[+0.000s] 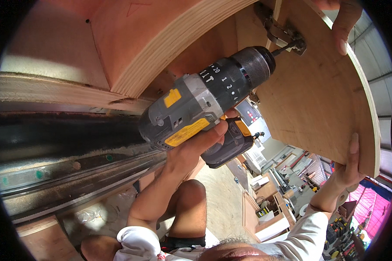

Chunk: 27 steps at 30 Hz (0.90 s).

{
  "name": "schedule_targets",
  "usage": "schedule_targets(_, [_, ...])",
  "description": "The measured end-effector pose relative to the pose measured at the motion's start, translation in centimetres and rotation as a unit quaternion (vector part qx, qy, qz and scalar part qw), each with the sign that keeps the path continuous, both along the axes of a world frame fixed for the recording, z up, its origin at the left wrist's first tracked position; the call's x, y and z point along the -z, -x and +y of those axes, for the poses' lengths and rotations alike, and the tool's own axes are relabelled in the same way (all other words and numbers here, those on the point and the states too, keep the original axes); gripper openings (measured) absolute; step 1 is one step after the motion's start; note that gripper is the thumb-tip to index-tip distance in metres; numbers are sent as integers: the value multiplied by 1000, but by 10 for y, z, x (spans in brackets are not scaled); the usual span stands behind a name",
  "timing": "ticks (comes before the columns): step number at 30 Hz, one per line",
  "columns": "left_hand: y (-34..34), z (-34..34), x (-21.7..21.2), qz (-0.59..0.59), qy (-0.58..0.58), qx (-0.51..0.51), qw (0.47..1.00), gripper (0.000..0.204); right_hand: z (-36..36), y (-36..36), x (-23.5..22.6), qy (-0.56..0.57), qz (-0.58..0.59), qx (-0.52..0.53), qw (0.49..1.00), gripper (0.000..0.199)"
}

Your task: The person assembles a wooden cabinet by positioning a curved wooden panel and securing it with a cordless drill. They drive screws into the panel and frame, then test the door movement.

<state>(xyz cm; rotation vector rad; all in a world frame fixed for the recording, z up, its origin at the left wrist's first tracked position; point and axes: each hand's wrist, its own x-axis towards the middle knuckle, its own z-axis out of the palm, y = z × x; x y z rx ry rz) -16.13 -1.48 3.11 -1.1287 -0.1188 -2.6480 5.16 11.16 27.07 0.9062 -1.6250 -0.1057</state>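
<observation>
Cordless drill (pixel 204 106) in one hand (pixel 196 145) meets the door's metal hinge (pixel 281 32).

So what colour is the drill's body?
The drill is grey and black with yellow patches, seen clearly in the head view.

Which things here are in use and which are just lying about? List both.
In use:
- drill, gripped in the left hand, bit at the metal hinge
- plywood panel, its edge held by the right hand

Lying about:
- wooden boxes on the floor below
- tool rack
- dusty metal rail
</observation>
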Motion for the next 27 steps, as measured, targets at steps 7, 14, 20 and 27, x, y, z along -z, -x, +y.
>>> schedule_targets(7, [7, 1, -2, 24, -24, -32, 999, 22, 6, -1, -4, 14, 21, 10, 1000, 37])
schedule_targets(14, [1, -1, -7, -10, 6, -193, 981, 12, 6, -3, -4, -15, 12, 31, 999, 31])
schedule_targets(20, [-1, -2, -11, -29, 33, -197, 979, 14, 25, -17, -12, -46, 50, 103, 992, 30])
schedule_targets(27, [6, 0, -9, 2, -1, -32, 999, 24, 24, -15, -9, -26, 83, 93, 992, 41])
